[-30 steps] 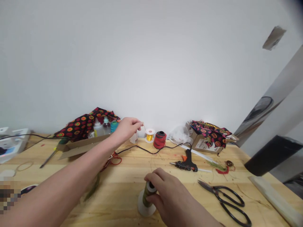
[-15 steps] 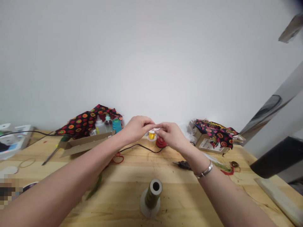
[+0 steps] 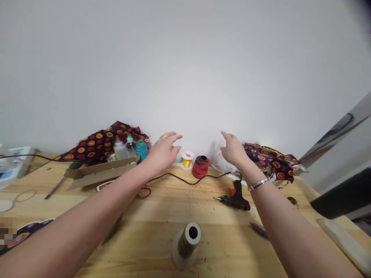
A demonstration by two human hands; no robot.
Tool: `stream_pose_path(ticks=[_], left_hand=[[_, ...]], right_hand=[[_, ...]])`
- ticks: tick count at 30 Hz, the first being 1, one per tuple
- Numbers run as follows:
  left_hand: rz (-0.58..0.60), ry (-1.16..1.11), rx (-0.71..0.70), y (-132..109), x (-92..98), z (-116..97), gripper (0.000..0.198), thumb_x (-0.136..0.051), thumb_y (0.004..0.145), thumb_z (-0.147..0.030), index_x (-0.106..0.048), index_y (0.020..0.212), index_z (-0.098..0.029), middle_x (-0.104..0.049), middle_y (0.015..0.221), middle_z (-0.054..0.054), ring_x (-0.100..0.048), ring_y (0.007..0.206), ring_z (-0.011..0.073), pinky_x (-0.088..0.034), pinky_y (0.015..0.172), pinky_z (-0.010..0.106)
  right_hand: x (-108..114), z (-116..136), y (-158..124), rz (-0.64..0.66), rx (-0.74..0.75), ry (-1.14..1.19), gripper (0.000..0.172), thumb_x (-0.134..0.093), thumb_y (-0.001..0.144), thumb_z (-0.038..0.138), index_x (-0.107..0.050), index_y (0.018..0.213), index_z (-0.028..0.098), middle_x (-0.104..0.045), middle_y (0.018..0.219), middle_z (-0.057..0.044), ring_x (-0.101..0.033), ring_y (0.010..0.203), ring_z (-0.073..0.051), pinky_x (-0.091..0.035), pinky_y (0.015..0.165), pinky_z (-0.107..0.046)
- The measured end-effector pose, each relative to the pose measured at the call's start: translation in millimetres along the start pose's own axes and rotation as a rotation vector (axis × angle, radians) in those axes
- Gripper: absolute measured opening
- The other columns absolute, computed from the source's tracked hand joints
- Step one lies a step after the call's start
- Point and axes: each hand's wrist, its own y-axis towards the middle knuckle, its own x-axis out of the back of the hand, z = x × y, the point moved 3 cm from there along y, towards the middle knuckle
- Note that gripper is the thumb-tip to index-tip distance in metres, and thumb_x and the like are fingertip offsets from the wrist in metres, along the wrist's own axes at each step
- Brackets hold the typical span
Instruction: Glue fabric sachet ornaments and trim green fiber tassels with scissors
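My left hand hovers over the back of the table with its fingers and thumb apart, and nothing visible is in it. It is nearest to a spool of yellow thread and a teal thread cone. Across a gap, my right hand has its index finger stretched out and its other fingers loosely bent; I see nothing in it. Between and below the hands stands a red thread cone. An olive-green thread cone stands upright near the front.
A black glue gun lies right of centre, its cord crossing the back. On the left are a cardboard box, a screwdriver, bottles and patterned fabric. More patterned fabric sits at the right, near a clear plastic bag.
My hands were together with fingertips meeting in front of the yellow spool. They have moved apart to left and right, uncovering the yellow spool, red cone and glue gun.
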Motion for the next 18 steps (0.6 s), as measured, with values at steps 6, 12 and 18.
stream_pose_path(ticks=[6, 12, 18], left_hand=[[0.159, -0.024, -0.041, -73, -5.4, -9, 0.033, -0.042, 0.087, -0.02, -0.067, 0.109, -0.012, -0.065, 0.121, 0.014, -0.057, 0.115, 0.0263, -0.041, 0.102, 0.041], [0.295, -0.223, 0.073, -180, -32.7, -8, 0.048, -0.039, 0.076, -0.006, -0.062, 0.114, -0.024, -0.065, 0.123, 0.007, -0.061, 0.111, 0.0217, -0.05, 0.094, 0.039], [0.255, -0.423, 0.208, -218, -59.6, -19, 0.069, -0.062, 0.065, -0.015, -0.045, 0.13, -0.029, -0.054, 0.135, 0.009, -0.048, 0.123, 0.0317, -0.04, 0.102, 0.049]], right_hand=[[-18, 7, -70, 0.185, 0.085, -0.269, 0.023, -0.048, 0.087, 0.017, -0.07, 0.087, 0.011, -0.067, 0.097, -0.019, -0.062, 0.096, -0.032, -0.044, 0.08, -0.039], [-60, 5, -127, 0.49, 0.18, -0.263, 0.016, -0.056, 0.082, 0.015, -0.07, 0.074, 0.017, -0.07, 0.085, -0.006, -0.063, 0.087, -0.018, -0.044, 0.073, -0.025], [-90, 24, -133, 0.585, 0.148, -0.256, 0.02, -0.056, 0.09, 0.03, -0.063, 0.101, 0.014, -0.064, 0.106, -0.007, -0.061, 0.097, -0.021, -0.049, 0.085, -0.039]])
